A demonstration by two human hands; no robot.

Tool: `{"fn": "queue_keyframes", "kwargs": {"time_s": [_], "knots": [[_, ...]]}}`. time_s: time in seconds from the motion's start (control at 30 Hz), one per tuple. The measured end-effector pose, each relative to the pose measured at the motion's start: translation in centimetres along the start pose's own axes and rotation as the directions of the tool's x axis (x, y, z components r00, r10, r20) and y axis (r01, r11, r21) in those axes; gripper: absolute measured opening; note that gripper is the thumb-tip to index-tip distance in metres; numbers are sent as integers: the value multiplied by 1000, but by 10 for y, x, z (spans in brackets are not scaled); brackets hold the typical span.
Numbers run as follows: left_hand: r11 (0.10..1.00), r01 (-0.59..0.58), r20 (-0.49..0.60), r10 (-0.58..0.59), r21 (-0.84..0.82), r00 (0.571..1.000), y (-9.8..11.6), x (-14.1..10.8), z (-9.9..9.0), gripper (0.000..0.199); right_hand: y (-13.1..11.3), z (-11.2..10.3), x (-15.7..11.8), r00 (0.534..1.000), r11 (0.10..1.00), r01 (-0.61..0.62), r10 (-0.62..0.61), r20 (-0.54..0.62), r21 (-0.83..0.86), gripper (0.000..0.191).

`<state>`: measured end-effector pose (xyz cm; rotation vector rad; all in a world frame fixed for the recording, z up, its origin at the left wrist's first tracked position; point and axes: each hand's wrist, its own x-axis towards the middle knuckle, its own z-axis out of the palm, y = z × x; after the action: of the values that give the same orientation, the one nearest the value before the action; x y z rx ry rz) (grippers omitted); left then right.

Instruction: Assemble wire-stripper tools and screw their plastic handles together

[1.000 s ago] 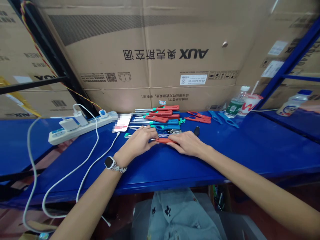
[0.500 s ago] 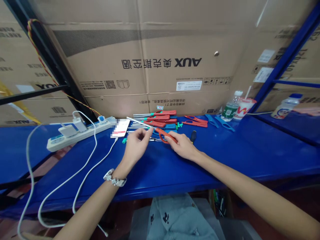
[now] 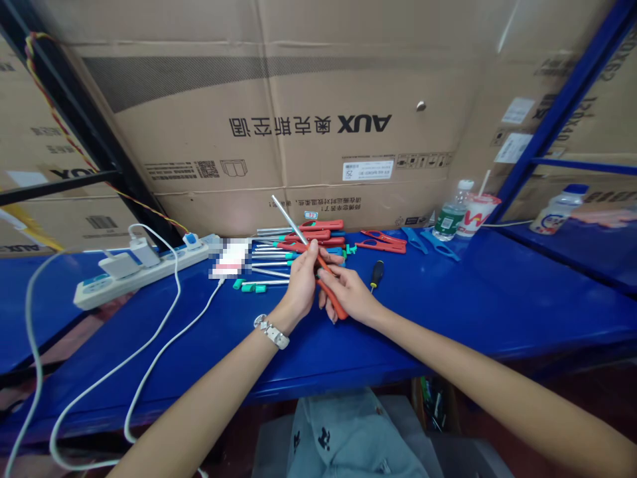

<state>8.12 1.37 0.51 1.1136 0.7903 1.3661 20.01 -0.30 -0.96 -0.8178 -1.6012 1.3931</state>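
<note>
Both hands meet over the table around one long-necked lighter point(image 3: 291, 221) with an orange-red handle and a slim metal tube. My left hand point(image 3: 302, 284) wraps round it where the tube joins the handle. My right hand point(image 3: 352, 292) grips the handle from the right, its thumb on top. The tube tilts up and to the left; the handle's lower end sticks out below my fingers. Just behind lies a pile of similar lighters point(image 3: 318, 235), mostly red with silver tubes. Small green caps point(image 3: 248, 287) lie left of my hands, and a screwdriver point(image 3: 377, 273) lies to the right.
Red handle shells point(image 3: 382, 245) and blue handle shells point(image 3: 440, 245) lie at the back right, near a water bottle point(image 3: 448, 216) and a paper cup point(image 3: 476, 216). A power strip point(image 3: 149, 271) with white cables stands left. Large cartons point(image 3: 298, 79) wall off the back.
My left hand has moved right and closed round the lighter. The lighter has come nearer and its tube now points more steeply up. My right hand still holds the handle.
</note>
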Motion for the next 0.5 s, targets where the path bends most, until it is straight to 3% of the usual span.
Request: {"fn": "queue_keyframes", "kwargs": {"time_s": [0.1, 0.2, 0.3, 0.37, 0.5], "knots": [[1000, 6, 2, -6, -27, 1000, 1, -3, -8, 48, 0, 0, -4, 997, 1000, -19, 21, 72, -25, 46], [1000, 10, 82, -8, -18, 997, 3, -5, -17, 51, -1, -3, -9, 998, 982, 61, -63, -2, -179, 38], [999, -44, 103, 45, -9, 994, 6, -6, -25, 51, -2, -9, -13, 967, 863, 152, -230, -106, -482, 27], [998, -65, 88, 67, -21, 994, 7, -7, -30, 48, -3, -12, -15, 942, 742, 179, -319, -105, -646, 24], [995, -52, 77, 59, -81, 995, 7, -8, -34, 44, -3, -13, -18, 922, 630, 190, -378, -84, -753, 26]]}}
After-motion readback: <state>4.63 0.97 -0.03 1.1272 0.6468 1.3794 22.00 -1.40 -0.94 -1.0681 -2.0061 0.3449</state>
